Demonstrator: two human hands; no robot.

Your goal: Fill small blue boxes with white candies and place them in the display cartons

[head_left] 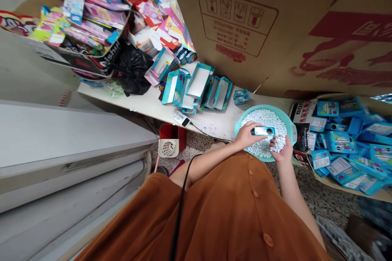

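My left hand (pixel 246 134) grips a small blue box (pixel 263 131) by its left end and holds it over the basin. A dark round opening shows at the box's right end. Just to the right, my right hand (pixel 283 149) is cupped around a heap of small white pellets (pixel 278 143), fingers curled under them. Beneath both hands stands a round light-turquoise basin (pixel 290 124), filled with the same white pellets (pixel 263 117). Two small blue boxes (pixel 241 96) stand on the table behind the basin.
Open blue display boxes (pixel 199 81) stand on the white table (pixel 147 108). A carton (pixel 301 130) of blue boxes is at right; a large cardboard box (pixel 245 16) rises behind. A white device (pixel 181 118) with a cable lies near the front edge. A stuffed carton (pixel 92 63) sits far left.
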